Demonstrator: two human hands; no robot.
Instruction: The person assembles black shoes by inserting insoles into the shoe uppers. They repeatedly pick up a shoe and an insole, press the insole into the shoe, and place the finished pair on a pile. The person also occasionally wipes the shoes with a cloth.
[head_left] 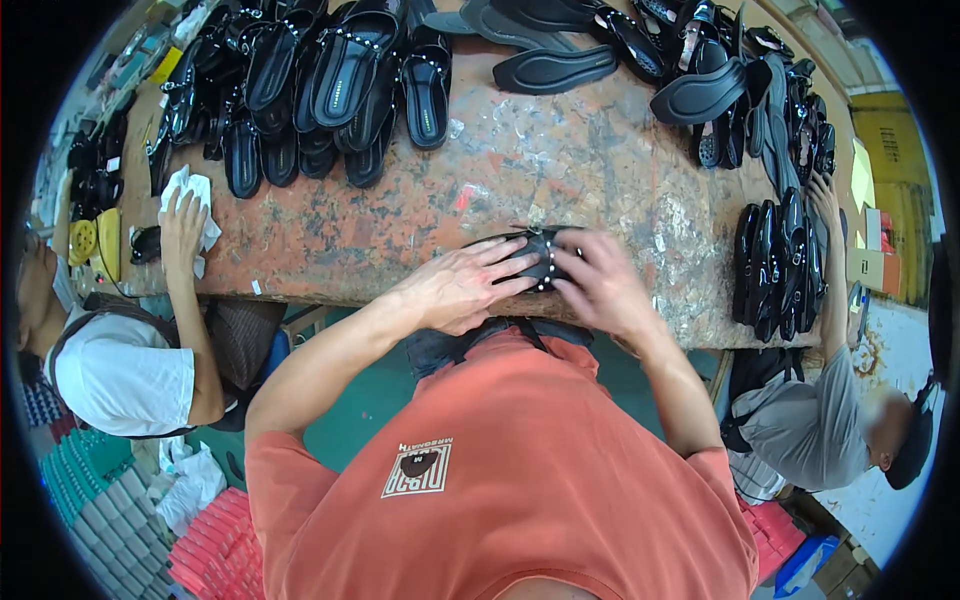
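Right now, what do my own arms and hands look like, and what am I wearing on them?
Both forearms are bare, with no gloves, watch or rings visible on the left hand or the right hand. The short sleeves of an orange-red T-shirt end above the elbows; the shirt bears a small white and dark printed patch on the chest.

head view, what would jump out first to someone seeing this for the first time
First, the two bare hands pressed on a black studded sandal at the near edge of the worn rusty-brown table: left hand flat on its left side, right hand on its right. Next, the heaps of black sandals across the far side, and co-workers at both ends, one resting a hand on a white cloth at the left.
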